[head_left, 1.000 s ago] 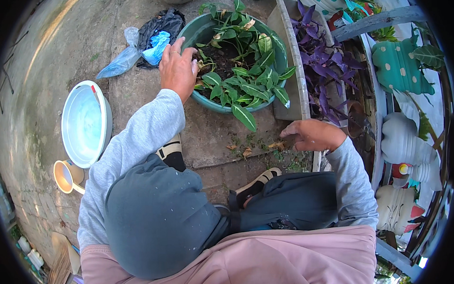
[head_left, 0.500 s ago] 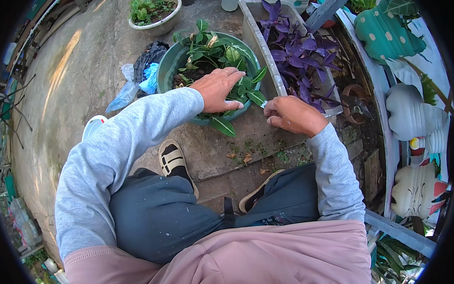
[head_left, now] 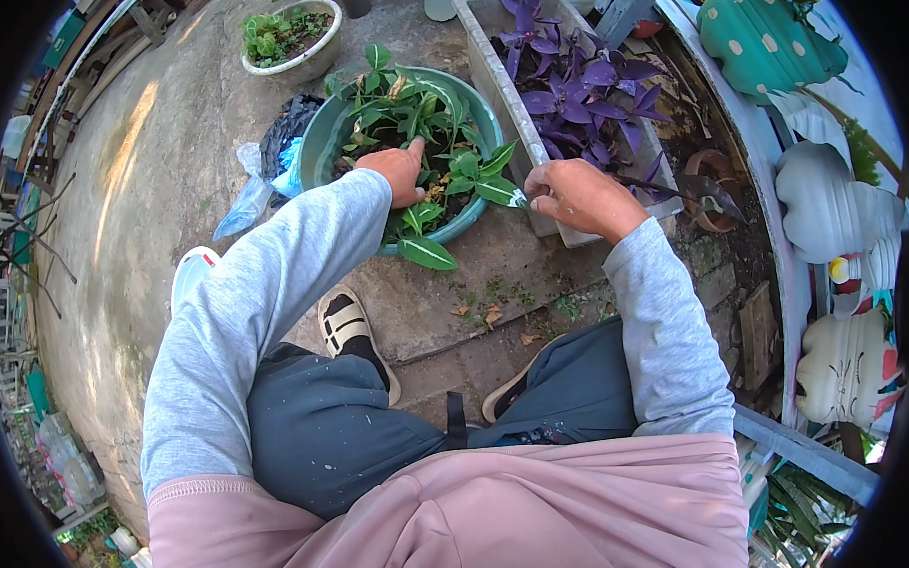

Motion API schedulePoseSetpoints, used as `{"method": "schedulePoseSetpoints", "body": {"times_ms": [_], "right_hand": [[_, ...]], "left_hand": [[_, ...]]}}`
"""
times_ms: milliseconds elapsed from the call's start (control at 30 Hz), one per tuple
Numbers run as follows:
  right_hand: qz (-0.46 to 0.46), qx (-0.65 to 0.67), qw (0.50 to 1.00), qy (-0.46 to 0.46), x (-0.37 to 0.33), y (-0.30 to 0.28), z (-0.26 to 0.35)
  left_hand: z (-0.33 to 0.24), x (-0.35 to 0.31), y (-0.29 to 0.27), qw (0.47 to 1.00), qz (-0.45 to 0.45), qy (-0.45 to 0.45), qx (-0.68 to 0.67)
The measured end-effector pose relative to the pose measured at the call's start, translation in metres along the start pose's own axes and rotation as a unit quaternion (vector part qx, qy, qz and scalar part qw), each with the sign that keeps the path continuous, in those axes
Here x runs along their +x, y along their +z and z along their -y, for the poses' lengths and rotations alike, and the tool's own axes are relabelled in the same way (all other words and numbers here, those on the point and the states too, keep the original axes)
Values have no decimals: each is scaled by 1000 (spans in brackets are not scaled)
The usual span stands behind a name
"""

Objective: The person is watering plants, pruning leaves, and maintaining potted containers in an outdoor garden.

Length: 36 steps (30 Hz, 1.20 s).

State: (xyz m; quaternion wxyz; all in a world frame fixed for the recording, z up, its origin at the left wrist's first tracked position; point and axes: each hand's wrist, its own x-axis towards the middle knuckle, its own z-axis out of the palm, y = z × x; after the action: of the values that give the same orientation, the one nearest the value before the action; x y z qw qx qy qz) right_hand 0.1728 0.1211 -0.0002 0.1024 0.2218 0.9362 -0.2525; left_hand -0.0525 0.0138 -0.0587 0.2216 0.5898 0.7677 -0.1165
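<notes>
A round green plastic pot (head_left: 474,218) in front of me holds soil and a leafy green plant (head_left: 390,110) with pale-veined leaves. My left hand (head_left: 396,172) is over its near side, thumb and index finger apart, the index reaching among the stems; its other fingers are partly hidden. Just right of the pot's rim, my right hand (head_left: 586,198) is closed, thumb against bent fingers. A small pale blue-white thing (head_left: 518,198) shows near its fingertips, beside a leaf; what it is I cannot make out.
A grey rectangular planter (head_left: 500,80) with purple-leaved plants (head_left: 581,88) stands at the right. Farther left are a small white pot (head_left: 317,56) and black (head_left: 288,128) and clear-blue plastic bags (head_left: 245,199). Cut plastic bottle planters (head_left: 818,202) line the right side.
My left hand has moved off the top of the leaves, down and left, with its index finger now in among the stems. The right hand stays closed beside the pot.
</notes>
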Motion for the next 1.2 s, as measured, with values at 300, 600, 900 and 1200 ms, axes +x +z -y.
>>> {"method": "schedulePoseSetpoints", "body": {"times_ms": [300, 600, 900, 1200], "right_hand": [[-263, -106, 955, -88, 72, 17, 10], [-61, -369, 927, -8, 150, 54, 27], [-142, -389, 908, -59, 149, 50, 13], [-213, -95, 970, -74, 84, -7, 51]], "left_hand": [[18, -5, 14, 986, 22, -99, -135], [17, -19, 18, 982, 14, -101, -160], [18, -20, 17, 984, 30, -104, -145], [26, -18, 22, 984, 27, -106, -141]]}}
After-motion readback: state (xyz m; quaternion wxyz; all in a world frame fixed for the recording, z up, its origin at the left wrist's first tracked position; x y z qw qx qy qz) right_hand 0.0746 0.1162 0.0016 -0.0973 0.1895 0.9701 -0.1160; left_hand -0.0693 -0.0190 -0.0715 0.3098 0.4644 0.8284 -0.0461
